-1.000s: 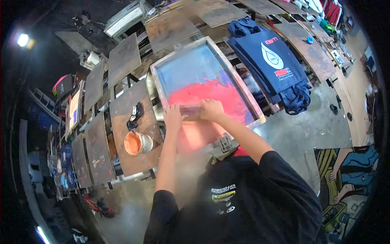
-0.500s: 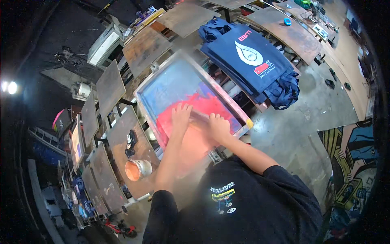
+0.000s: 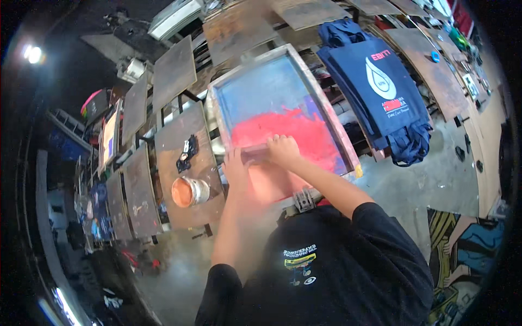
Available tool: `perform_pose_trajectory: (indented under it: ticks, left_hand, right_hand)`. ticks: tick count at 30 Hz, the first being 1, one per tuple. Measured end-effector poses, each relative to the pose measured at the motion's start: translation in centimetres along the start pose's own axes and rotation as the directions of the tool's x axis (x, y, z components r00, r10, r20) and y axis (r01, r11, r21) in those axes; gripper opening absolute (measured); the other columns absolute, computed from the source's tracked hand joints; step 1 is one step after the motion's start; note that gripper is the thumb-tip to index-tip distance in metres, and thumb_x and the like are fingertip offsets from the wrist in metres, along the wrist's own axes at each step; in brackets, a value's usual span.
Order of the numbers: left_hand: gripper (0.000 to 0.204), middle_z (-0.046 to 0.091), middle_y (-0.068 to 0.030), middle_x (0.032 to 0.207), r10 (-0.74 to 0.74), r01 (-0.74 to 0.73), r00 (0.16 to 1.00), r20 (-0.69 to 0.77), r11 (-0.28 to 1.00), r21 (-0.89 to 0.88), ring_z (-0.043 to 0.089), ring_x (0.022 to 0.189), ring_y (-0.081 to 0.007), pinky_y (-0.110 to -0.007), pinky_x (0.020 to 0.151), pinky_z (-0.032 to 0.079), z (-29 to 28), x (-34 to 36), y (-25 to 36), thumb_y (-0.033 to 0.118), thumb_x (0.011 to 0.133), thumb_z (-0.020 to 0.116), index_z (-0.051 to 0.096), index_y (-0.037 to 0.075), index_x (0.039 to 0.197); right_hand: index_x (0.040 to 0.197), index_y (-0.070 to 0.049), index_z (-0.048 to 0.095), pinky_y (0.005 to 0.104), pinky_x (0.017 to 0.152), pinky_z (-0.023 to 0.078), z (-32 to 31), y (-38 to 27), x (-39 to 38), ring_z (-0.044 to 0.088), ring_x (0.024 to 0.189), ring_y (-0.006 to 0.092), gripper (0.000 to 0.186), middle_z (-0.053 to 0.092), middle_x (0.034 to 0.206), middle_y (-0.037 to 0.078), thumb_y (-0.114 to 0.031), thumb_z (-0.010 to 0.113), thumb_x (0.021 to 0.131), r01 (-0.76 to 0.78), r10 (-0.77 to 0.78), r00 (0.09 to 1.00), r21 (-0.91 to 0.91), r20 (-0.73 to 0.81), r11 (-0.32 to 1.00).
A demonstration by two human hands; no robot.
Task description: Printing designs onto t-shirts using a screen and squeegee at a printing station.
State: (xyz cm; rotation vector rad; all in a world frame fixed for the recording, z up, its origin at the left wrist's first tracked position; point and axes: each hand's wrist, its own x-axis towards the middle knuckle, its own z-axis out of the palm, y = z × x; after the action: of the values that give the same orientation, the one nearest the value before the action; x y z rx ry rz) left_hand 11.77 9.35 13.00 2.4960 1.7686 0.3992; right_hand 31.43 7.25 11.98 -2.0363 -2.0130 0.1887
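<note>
My left hand [image 3: 234, 164] and right hand [image 3: 282, 150] are closed on a long squeegee [image 3: 254, 154], one at each end. It rests low across a framed printing screen [image 3: 328, 106], whose pale blue mesh carries a broad patch of red ink [image 3: 280, 124], lighter pink-orange on the near side. A metal clamp [image 3: 304, 200] sits at the screen's near edge. Left of the screen, a board [image 3: 169, 149] holds a bucket of orange ink [image 3: 190, 192] and a small black object [image 3: 186, 153]. What lies beneath the screen is hidden.
Flat boards [image 3: 173, 70] on racks surround the screen. Dark blue bags [image 3: 399, 127] with printing are stacked at the right. Another screen [image 3: 110, 132] stands at the left. Tools and small items line the far-right rack, a painted panel [image 3: 462, 244] lies lower right.
The camera view has swung aside and back. My hands and the squeegee changed angle on the screen midway, and now sit slightly nearer my body than one second ago.
</note>
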Motion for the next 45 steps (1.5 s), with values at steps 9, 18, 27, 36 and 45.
perform_pose_trajectory:
  ticks: [9,18,27,36,45]
  left_hand:
    - [0.071,0.056,-0.0113,0.132,-0.162,0.162,0.986,-0.032,0.986,0.022,0.049,0.123,-0.0352,-0.051,0.1,0.04,0.2,-5.2,-1.0,0.043,0.078,0.077,0.051,0.007,0.134]
    - [0.073,0.056,-0.004,0.133,0.257,-0.251,0.966,-0.032,0.959,0.13,0.047,0.129,-0.0278,-0.048,0.103,0.04,-0.6,3.9,1.0,0.034,0.068,0.084,0.054,0.013,0.132]
    - [0.077,0.057,-0.0006,0.133,0.517,-0.526,0.85,0.108,0.813,0.25,0.049,0.127,-0.0263,-0.046,0.098,0.041,1.4,8.9,3.0,0.036,0.066,0.085,0.053,0.018,0.134]
    - [0.069,0.058,-0.0003,0.13,0.166,-0.166,0.986,0.019,0.986,0.0,0.052,0.123,-0.0246,-0.043,0.097,0.042,0.4,3.9,-1.8,0.035,0.068,0.083,0.056,0.018,0.129]
    - [0.066,0.059,-0.0081,0.127,-0.256,0.244,0.954,-0.157,0.965,-0.095,0.052,0.119,-0.0297,-0.046,0.097,0.04,0.1,-3.5,-2.6,0.036,0.072,0.08,0.056,0.013,0.129]
  right_hand:
    - [0.096,-0.01,0.068,0.0458,0.073,0.057,-1.4,-0.2,2.6,0.071,0.089,0.0292,0.041,0.072,0.098,0.012,-0.035,0.077,0.064,0.435,-0.439,0.862,0.077,0.251,0.897]
    - [0.101,-0.009,0.054,0.0447,0.073,0.055,0.1,1.1,-3.8,0.067,0.087,0.0302,0.043,0.062,0.094,0.01,-0.03,0.077,0.073,0.009,0.01,0.984,0.106,-0.178,0.994]
    - [0.1,-0.01,0.052,0.0438,0.07,0.056,-0.6,0.5,-4.1,0.068,0.088,0.029,0.044,0.064,0.095,0.01,-0.031,0.08,0.074,-0.364,0.372,0.924,0.09,-0.094,0.927]
    - [0.098,-0.01,0.057,0.0403,0.069,0.055,0.4,-1.3,0.0,0.068,0.083,0.0258,0.035,0.064,0.092,0.008,-0.031,0.076,0.077,-0.118,0.11,0.984,-0.05,-0.139,0.992]
    - [0.107,-0.01,0.057,0.0477,0.08,0.053,1.4,-2.6,6.1,0.069,0.093,0.0288,0.049,0.068,0.097,0.01,-0.036,0.077,0.07,0.389,-0.372,0.914,-0.093,0.161,0.917]
